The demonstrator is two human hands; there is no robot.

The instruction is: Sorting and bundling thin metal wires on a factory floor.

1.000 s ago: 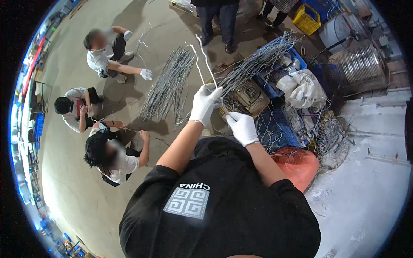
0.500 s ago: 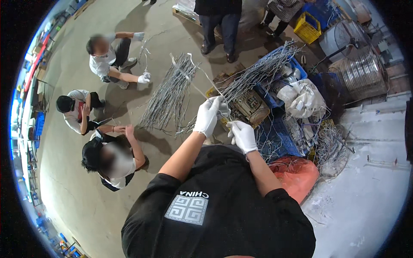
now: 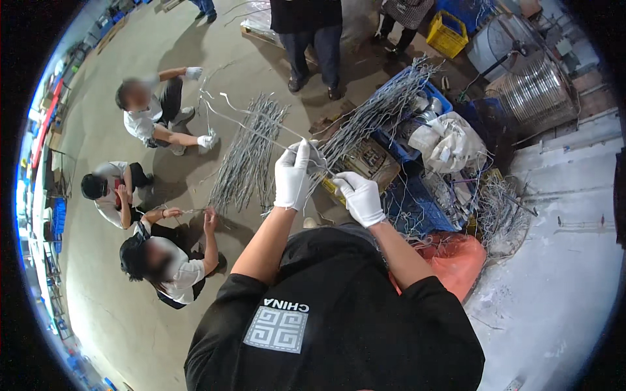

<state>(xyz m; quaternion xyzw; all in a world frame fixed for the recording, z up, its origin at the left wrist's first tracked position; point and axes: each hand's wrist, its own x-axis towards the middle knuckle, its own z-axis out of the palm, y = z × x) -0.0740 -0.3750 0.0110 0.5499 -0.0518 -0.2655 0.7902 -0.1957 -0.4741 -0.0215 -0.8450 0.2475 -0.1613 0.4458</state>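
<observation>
- Head view: left hand (image 3: 292, 177), white-gloved, was closed around pale wire strands (image 3: 270, 122), which stretched forward and leftward above the floor (image 3: 111, 313).
- Right hand (image 3: 360, 198), white-gloved, had bent fingers at the strands' near end; whether it gripped them could not be told.
- Grey wire bundle (image 3: 242, 163) lay beyond, on the floor.
- Second bundle (image 3: 385, 104) rested across a blue container (image 3: 443, 99).

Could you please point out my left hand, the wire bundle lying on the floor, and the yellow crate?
Left hand (image 3: 291, 179): head view, on the back of the white glove.
Wire bundle (image 3: 250, 150): head view, around its middle.
Yellow crate (image 3: 446, 43): head view, on its side wall.
</observation>
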